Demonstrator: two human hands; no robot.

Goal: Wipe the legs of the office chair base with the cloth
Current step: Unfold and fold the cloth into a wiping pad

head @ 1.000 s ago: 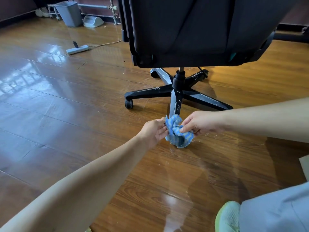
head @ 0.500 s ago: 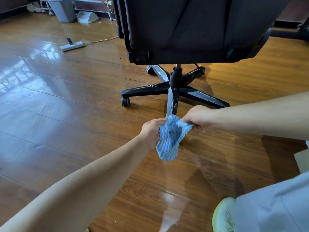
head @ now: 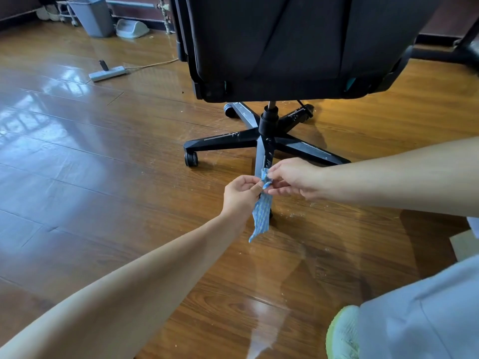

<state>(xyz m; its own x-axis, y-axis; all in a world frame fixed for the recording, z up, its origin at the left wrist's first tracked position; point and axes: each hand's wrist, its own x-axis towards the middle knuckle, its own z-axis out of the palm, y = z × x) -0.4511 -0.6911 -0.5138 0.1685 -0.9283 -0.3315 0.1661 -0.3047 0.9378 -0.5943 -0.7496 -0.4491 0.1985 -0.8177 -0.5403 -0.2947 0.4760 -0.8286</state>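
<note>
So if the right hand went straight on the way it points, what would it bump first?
Probably the left hand: the right hand points across at it, with only the pinched cloth between them. Depth is unclear, so it might pass just behind.

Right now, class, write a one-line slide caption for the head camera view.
Left hand and right hand pinch a blue striped cloth hanging before the nearest leg of the office chair base.

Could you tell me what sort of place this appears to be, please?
Probably a home office or study: an office chair on glossy wooden floor, with a power strip and a waste bin by the wall.
</note>
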